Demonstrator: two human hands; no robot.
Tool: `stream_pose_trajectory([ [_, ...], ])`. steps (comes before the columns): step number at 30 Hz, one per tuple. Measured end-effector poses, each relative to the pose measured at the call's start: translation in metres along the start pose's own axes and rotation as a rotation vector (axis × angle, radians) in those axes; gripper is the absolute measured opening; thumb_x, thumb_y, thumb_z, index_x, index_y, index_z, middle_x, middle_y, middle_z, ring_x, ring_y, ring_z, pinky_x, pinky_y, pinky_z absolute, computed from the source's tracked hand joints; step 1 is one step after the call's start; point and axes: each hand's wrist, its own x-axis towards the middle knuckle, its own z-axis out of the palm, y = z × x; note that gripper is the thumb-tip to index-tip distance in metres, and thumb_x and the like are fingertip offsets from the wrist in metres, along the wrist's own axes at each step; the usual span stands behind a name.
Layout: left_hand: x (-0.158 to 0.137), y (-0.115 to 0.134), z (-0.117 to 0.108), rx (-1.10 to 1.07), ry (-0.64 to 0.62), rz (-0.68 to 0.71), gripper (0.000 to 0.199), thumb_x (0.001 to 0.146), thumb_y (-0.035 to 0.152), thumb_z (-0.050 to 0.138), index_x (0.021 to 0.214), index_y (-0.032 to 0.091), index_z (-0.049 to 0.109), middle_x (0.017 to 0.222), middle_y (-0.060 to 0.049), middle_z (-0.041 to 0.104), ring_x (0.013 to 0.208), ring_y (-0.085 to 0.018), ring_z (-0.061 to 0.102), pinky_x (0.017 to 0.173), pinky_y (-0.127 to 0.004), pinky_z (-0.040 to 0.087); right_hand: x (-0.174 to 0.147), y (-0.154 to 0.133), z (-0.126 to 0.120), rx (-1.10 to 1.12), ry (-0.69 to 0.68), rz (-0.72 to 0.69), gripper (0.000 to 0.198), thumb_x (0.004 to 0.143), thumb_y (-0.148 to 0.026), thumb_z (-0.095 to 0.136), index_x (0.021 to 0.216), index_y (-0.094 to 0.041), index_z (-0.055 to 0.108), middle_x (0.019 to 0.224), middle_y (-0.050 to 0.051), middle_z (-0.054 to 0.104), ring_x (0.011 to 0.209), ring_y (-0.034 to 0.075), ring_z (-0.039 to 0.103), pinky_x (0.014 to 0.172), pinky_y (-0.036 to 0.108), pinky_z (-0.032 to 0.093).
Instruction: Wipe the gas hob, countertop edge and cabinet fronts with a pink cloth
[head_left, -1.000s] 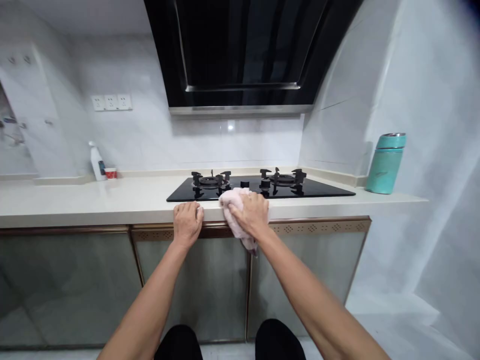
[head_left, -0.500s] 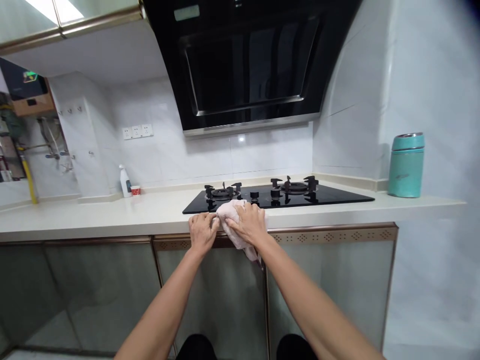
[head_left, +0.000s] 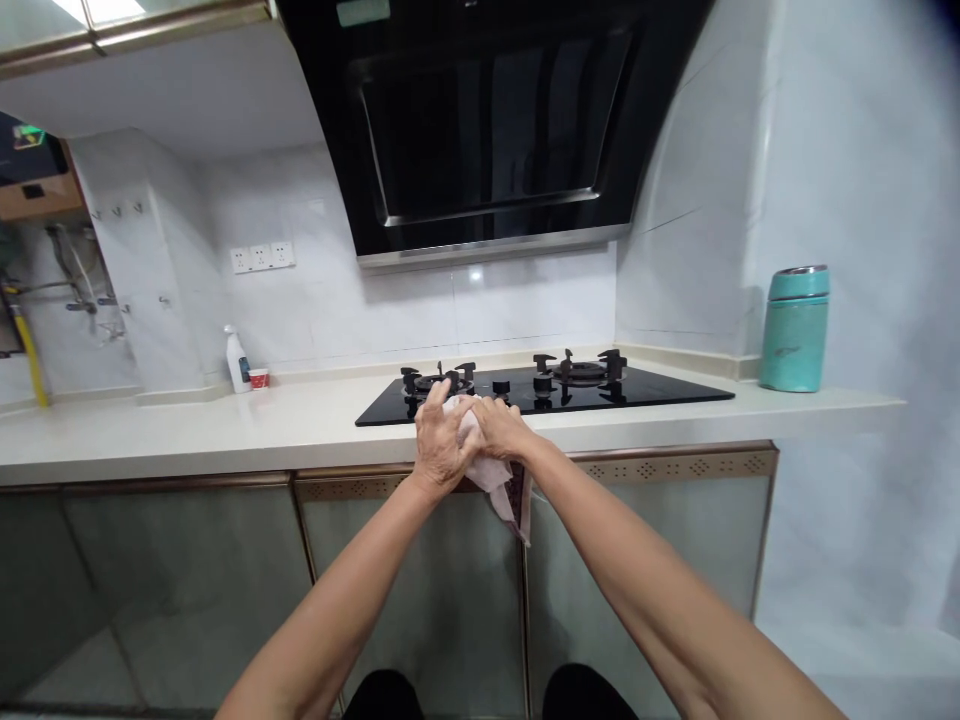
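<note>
- Through the head camera I see both hands together at the front edge of the pale table (head_left: 187, 432), meeting on one pink cloth (head_left: 491, 474).
- My right hand (head_left: 502, 428) is clamped on the cloth, its fingers curled over the bunched top.
- My left hand (head_left: 441, 447) touches the cloth from the left with its fingers stretched upward; whether it grips any fabric, I cannot tell.
- The cloth sits just in front of the black cooktop (head_left: 664, 386), its loose end hanging down before the cabinet doors (head_left: 637, 545).
- Two burners stand on the cooktop, with black knobs between them.
- Near the wall at left I see a white bottle (head_left: 235, 361), upright, with a red and white cup (head_left: 259, 379) just beside it.
- A teal flask (head_left: 795, 340) stands upright at right, well apart from my hands.
- The dark range hood (head_left: 495, 130) hangs above the cooktop.
</note>
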Motion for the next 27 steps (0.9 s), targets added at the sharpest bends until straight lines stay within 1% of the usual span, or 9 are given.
stream_pose_trajectory([
  [3,0.015,0.005,-0.001,0.047,-0.257,-0.026,0.052,0.095,0.045,0.051,0.145,0.029,0.050,0.158,-0.008,0.042,0.148,-0.029,0.032,0.118,-0.048,0.029,0.000,0.020,-0.009,0.100,-0.075,-0.083,0.101,0.073,-0.047,0.071,0.160,-0.027,0.023,0.152,0.015,0.043,0.131,0.036,0.045,0.105,0.052,0.038],
  [5,0.023,0.001,-0.003,0.069,-0.440,-0.066,0.058,0.097,0.049,0.048,0.152,0.031,0.040,0.155,-0.008,0.046,0.143,-0.027,0.041,0.113,-0.047,0.036,-0.005,0.045,-0.017,0.203,-0.072,-0.169,0.099,0.072,-0.052,0.072,0.158,-0.026,0.030,0.158,0.013,0.035,0.137,0.034,0.041,0.107,0.047,0.039],
  [8,0.031,-0.004,-0.012,0.114,-0.626,-0.064,0.075,0.090,0.063,0.055,0.154,0.032,0.033,0.156,-0.009,0.045,0.137,-0.029,0.048,0.107,-0.046,0.042,-0.023,0.089,-0.020,0.246,0.168,-0.102,0.062,0.089,-0.056,0.052,0.142,-0.025,0.054,0.161,0.011,0.030,0.140,0.030,0.041,0.106,0.042,0.041],
  [10,0.037,0.000,-0.018,0.167,-0.707,-0.035,0.086,0.080,0.073,0.061,0.152,0.033,0.036,0.154,-0.010,0.045,0.135,-0.032,0.049,0.104,-0.048,0.043,-0.040,0.113,-0.010,0.155,0.362,0.027,0.048,0.098,-0.050,0.034,0.124,-0.024,0.065,0.151,0.011,0.045,0.133,0.028,0.048,0.102,0.042,0.042],
  [13,0.049,0.019,-0.020,0.313,-0.796,-0.007,0.088,0.071,0.074,0.070,0.143,0.028,0.047,0.142,-0.016,0.055,0.125,-0.036,0.055,0.103,-0.052,0.041,-0.063,0.126,0.016,-0.089,0.523,0.110,0.047,0.102,-0.041,0.026,0.110,-0.021,0.068,0.123,0.012,0.066,0.116,0.027,0.057,0.097,0.043,0.038],
  [16,0.058,0.045,-0.009,0.443,-0.803,0.019,0.074,0.073,0.061,0.076,0.131,0.020,0.056,0.122,-0.018,0.064,0.113,-0.033,0.061,0.104,-0.051,0.036,-0.073,0.120,0.038,-0.267,0.656,0.144,0.041,0.102,-0.037,0.030,0.109,-0.018,0.067,0.108,0.011,0.069,0.102,0.026,0.057,0.095,0.043,0.033],
  [19,0.059,0.060,0.005,0.420,-0.727,0.065,0.069,0.075,0.054,0.076,0.132,0.021,0.055,0.119,-0.017,0.064,0.110,-0.032,0.060,0.098,-0.046,0.040,-0.073,0.115,0.046,-0.346,0.741,0.144,0.038,0.102,-0.035,0.033,0.106,-0.018,0.067,0.103,0.010,0.069,0.095,0.025,0.054,0.092,0.041,0.031],
  [23,0.048,0.059,0.015,0.320,-0.621,0.091,0.083,0.075,0.054,0.076,0.148,0.036,0.040,0.127,-0.012,0.058,0.111,-0.032,0.057,0.090,-0.042,0.044,-0.071,0.120,0.046,-0.357,0.777,0.123,0.037,0.102,-0.036,0.033,0.103,-0.019,0.066,0.101,0.010,0.069,0.093,0.025,0.053,0.091,0.040,0.031],
  [27,0.036,0.046,0.014,0.286,-0.585,0.069,0.074,0.078,0.055,0.073,0.145,0.039,0.044,0.131,-0.010,0.055,0.111,-0.032,0.056,0.087,-0.042,0.045,-0.075,0.127,0.044,-0.314,0.738,0.095,0.038,0.102,-0.037,0.032,0.107,-0.020,0.066,0.105,0.010,0.070,0.097,0.026,0.055,0.092,0.040,0.032],
])
